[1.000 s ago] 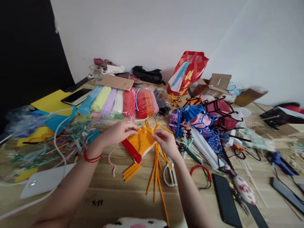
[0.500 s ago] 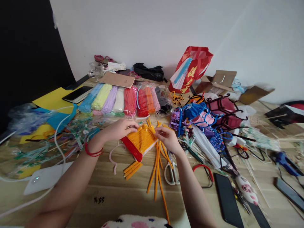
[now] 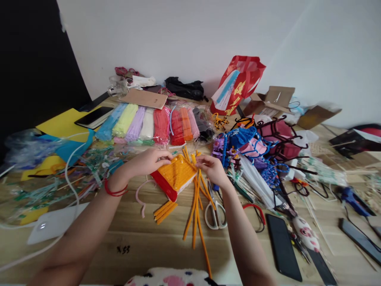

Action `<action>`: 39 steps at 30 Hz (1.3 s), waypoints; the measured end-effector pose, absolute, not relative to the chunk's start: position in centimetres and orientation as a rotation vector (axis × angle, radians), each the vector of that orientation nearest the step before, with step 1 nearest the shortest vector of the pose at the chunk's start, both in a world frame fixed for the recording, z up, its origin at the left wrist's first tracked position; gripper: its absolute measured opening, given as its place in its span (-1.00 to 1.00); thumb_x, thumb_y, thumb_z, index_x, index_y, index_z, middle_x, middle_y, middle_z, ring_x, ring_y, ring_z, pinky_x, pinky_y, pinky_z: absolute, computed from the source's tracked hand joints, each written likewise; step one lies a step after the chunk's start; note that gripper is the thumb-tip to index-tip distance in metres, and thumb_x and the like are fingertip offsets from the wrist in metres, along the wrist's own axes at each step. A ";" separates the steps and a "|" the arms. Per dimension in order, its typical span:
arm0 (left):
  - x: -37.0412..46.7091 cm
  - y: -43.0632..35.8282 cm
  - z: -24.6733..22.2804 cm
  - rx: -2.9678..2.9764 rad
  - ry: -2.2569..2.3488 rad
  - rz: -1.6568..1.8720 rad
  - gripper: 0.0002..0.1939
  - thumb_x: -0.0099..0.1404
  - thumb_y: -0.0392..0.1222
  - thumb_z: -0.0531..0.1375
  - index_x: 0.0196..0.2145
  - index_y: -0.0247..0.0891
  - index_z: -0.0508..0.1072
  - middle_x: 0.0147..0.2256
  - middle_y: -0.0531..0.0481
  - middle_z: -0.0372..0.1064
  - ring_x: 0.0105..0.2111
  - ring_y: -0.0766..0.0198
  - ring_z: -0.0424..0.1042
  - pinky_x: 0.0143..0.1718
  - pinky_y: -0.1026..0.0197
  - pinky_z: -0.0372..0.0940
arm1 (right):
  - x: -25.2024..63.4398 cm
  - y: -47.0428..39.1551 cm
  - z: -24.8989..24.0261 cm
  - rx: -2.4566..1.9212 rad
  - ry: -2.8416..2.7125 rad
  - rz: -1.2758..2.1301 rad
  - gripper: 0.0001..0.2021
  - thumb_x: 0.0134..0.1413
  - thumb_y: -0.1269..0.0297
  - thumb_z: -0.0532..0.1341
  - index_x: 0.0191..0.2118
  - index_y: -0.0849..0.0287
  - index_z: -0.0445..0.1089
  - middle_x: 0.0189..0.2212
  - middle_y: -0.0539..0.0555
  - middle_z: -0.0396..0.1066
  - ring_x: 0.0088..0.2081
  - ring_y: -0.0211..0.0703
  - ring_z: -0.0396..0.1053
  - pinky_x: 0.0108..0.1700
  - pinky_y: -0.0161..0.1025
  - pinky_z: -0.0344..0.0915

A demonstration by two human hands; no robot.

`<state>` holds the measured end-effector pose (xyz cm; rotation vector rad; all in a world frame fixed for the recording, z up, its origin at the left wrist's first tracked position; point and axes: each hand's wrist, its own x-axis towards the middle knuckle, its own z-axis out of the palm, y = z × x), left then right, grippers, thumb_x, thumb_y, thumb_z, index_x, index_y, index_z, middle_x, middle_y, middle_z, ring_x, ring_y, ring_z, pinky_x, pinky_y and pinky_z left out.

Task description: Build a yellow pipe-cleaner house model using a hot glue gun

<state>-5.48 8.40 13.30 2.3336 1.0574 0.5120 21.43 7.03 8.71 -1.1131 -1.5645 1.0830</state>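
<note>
Between the two hands, an orange-and-red piece (image 3: 177, 174) is sitting at a slant. The left hand (image 3: 151, 162) is pinching its left side, fingers closing narrow. The right hand (image 3: 212, 169) is curling by the other corner, but honestly can't tell what it's gripping. Below it, orange stems (image 3: 195, 216) are fanning out, scissors (image 3: 216, 218) lying alongside; some pink-patched white thing (image 3: 171, 279) nearest me is getting cut off.
</note>
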 end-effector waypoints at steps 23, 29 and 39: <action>-5.1 7.9 13.0 2.459 1.077 0.467 -0.76 0.37 -0.15 0.04 -0.11 -0.15 0.46 -0.10 -0.01 0.49 -0.14 0.18 0.44 -0.07 0.14 0.23 | 20.6 6.1 9.5 -1.132 -2.000 0.742 -0.88 0.08 0.39 0.19 -0.29 0.16 0.49 -0.32 0.09 0.52 -0.29 -0.16 0.45 -0.26 -0.28 0.39; -5.1 8.0 12.7 2.473 1.073 0.463 -0.74 0.37 -0.13 0.04 -0.08 -0.12 0.46 -0.07 0.00 0.48 -0.13 0.19 0.44 -0.03 0.13 0.23 | 20.4 5.9 9.7 -1.138 -1.988 0.744 -0.85 0.06 0.42 0.17 -0.29 0.17 0.49 -0.32 0.09 0.51 -0.30 -0.16 0.45 -0.28 -0.29 0.41; -5.2 8.0 12.7 2.471 1.065 0.468 -0.75 0.37 -0.15 0.05 -0.09 -0.12 0.47 -0.07 0.00 0.48 -0.14 0.19 0.44 -0.03 0.14 0.23 | 20.4 6.0 9.6 -1.136 -2.020 0.710 -0.85 0.05 0.43 0.17 -0.30 0.15 0.49 -0.31 0.10 0.52 -0.29 -0.15 0.47 -0.28 -0.28 0.42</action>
